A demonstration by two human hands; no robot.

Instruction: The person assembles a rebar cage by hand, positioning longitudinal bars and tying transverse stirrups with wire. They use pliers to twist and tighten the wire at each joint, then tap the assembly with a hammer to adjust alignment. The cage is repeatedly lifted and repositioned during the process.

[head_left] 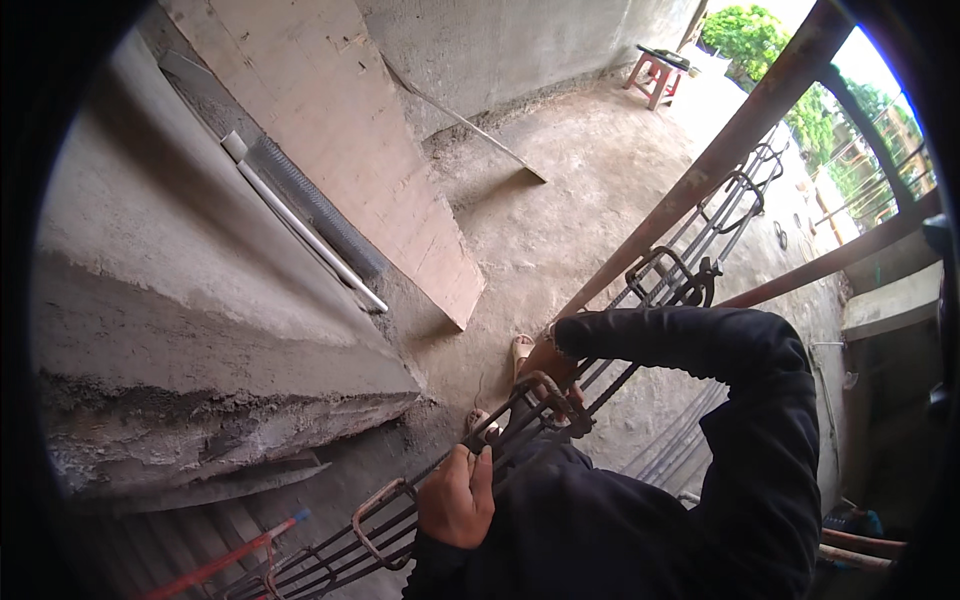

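Observation:
A long rebar cage (655, 270), dark straight bars joined by square stirrups, runs slantwise from lower left to upper right in front of me. My left hand (457, 497) is closed at the near side of the cage, thumb and forefinger pressed together against a bar; what they pinch is too small to tell. Reaching across from the right, my right hand (550, 368) goes in among the bars beside a rusty stirrup (545, 388). Its fingers curl there, partly hidden by bars, so what they hold cannot be made out. Both sleeves are dark.
A rusty metal pole (690, 185) slants over the cage. At left, a plywood board (340, 130) leans by a white pipe (300, 225) and a rough concrete ledge (220, 400). A long-handled tool (470, 125) leans on the wall; a red stool (655, 78) stands far back. Loose bars (685, 440) lie at right.

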